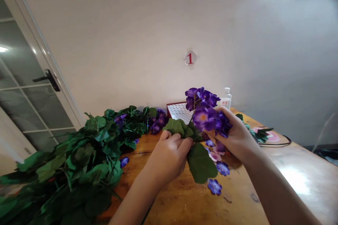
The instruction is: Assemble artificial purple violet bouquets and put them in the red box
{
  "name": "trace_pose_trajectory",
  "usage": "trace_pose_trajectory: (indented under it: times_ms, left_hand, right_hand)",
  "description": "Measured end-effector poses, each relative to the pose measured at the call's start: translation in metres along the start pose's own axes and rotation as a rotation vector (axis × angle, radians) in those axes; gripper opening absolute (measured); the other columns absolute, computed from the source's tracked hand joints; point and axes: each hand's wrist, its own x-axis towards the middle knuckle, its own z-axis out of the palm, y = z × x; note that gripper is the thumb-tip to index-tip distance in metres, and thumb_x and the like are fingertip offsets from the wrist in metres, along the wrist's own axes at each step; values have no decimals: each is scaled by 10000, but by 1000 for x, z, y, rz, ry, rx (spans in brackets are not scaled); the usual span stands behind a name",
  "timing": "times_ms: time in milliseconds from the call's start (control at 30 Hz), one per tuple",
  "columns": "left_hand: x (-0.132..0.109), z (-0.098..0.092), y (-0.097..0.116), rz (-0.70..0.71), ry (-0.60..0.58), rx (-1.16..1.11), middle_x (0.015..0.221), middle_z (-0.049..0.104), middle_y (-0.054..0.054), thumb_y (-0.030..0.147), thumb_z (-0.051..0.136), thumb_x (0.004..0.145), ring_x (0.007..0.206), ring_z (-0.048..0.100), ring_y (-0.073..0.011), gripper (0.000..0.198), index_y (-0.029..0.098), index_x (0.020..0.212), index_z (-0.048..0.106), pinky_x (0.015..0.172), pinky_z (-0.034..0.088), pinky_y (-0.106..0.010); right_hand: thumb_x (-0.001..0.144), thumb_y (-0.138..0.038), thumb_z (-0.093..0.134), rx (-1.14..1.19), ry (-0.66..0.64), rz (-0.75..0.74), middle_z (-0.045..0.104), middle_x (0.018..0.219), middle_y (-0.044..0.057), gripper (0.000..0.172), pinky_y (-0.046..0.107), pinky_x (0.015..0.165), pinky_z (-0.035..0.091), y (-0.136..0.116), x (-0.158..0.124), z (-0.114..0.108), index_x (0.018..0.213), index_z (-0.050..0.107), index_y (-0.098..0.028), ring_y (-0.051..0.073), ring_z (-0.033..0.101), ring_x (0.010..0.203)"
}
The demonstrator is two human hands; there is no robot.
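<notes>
My left hand point(170, 154) is closed around the green leaves and stem of an artificial flower sprig point(202, 107), held above a wooden table point(190, 200). My right hand point(235, 135) is closed on the purple blossoms of the same sprig. A large green leaf point(201, 163) hangs below my hands. Several loose purple and pink flower heads point(214, 186) lie on the table under them.
A big heap of green leafy garlands with purple flowers point(79, 161) covers the table's left side. At the back stand a patterned box point(179, 110) and a clear bottle point(226, 99). A pink item with a black cable point(274, 137) lies at the right. A glazed door point(29, 91) is at left.
</notes>
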Motion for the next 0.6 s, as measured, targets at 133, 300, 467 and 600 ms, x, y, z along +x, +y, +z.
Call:
trace_pose_trajectory:
  times_ms: [133,300,467,600]
  left_hand:
    - [-1,6,2,-34,-20,40,608,542,-48,61,382,787,580,472,-185,230,126,877,583,597,312,-317]
    - [2,5,0,-100,30,51,619,541,-44,64,334,837,578,483,-178,275,114,959,575,589,314,-310]
    - [-2,-5,-17,-251,114,-228,746,591,-53,155,346,894,696,532,-178,228,154,927,572,639,360,-303]
    - [-7,3,-34,-501,395,-828,755,563,-25,286,418,870,684,537,-152,175,185,836,557,632,424,-266]
  right_hand:
    - [725,-356,690,4,15,46,504,602,-63,303,169,420,404,1,-2,7,873,461,-224,67,461,460]
    - [731,-357,688,0,36,39,498,603,-61,299,176,425,406,-4,-2,12,829,443,-216,62,452,454]
    - [801,-382,617,287,32,44,589,926,20,413,193,408,393,-18,-1,-3,1151,431,-266,52,478,466]
    - [914,-432,408,427,71,119,552,671,1,260,189,326,210,-13,4,-16,879,525,-202,39,336,370]
